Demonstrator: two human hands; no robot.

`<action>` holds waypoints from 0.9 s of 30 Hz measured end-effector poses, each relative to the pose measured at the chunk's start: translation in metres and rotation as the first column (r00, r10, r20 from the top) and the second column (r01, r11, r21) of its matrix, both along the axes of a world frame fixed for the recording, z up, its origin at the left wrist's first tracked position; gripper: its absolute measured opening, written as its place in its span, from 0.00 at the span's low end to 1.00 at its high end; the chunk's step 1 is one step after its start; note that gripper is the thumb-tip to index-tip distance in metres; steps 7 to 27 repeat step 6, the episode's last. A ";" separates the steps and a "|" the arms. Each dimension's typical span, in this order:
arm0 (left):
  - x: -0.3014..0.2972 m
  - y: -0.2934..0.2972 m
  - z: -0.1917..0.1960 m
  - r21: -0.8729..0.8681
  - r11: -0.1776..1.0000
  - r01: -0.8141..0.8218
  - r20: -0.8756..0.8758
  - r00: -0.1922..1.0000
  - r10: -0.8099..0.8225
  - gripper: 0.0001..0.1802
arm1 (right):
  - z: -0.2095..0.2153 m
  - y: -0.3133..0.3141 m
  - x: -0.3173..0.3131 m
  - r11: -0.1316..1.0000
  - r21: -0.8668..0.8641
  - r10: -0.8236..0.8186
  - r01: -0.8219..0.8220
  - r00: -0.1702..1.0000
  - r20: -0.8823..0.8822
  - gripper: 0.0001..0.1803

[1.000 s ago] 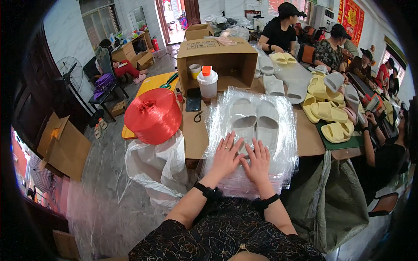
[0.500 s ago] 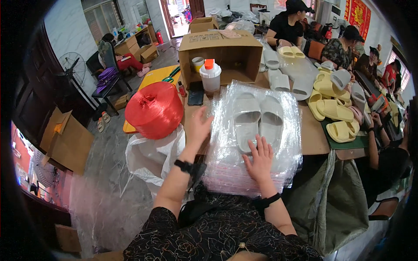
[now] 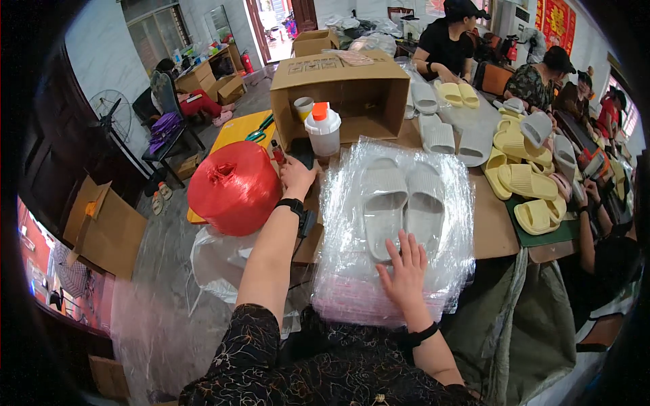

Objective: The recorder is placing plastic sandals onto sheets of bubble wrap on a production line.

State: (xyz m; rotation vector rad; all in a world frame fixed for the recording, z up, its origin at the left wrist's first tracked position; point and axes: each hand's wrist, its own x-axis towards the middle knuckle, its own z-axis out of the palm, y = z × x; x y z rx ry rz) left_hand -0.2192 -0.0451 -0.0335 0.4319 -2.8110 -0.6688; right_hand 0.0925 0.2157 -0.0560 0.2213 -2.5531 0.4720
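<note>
My left hand [image 3: 296, 176] is stretched forward with its fingers closed around the near end of a black phone [image 3: 302, 153]. Just beside those fingers stands a small red bottle [image 3: 277, 151]. My right hand [image 3: 405, 274] lies flat, fingers spread, on the near part of a stack of clear plastic bags [image 3: 342, 230]. A pair of light grey slippers rests side by side at the top of this stack, the left slipper [image 3: 384, 203] and the right slipper [image 3: 425, 196] both pointing away from me. Clear film appears to cover them.
A red twine roll [image 3: 233, 188] sits left of my forearm, near green-handled scissors [image 3: 260, 130]. Behind stand a white bottle with an orange cap [image 3: 323, 132] and an open cardboard box [image 3: 342, 74]. Yellow slippers [image 3: 528, 179] pile up at right, with co-workers beyond.
My left hand has moved forward from beside the bag stack to the phone and closed on it. The right hand stays flat on the bags. The whole view has shifted slightly.
</note>
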 end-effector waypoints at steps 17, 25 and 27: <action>-0.011 -0.001 -0.001 -0.158 0.986 -0.061 0.080 0.994 0.074 0.56 | 0.002 0.000 -0.003 1.000 0.001 -0.005 0.005 0.999 0.041 0.33; -0.011 -0.001 -0.001 -0.158 0.986 -0.061 0.080 0.994 0.074 0.56 | 0.002 0.000 -0.003 1.000 0.001 -0.005 0.005 0.999 0.041 0.33; -0.011 -0.001 -0.001 -0.158 0.986 -0.061 0.080 0.994 0.074 0.56 | 0.002 0.000 -0.003 1.000 0.001 -0.005 0.005 0.999 0.041 0.33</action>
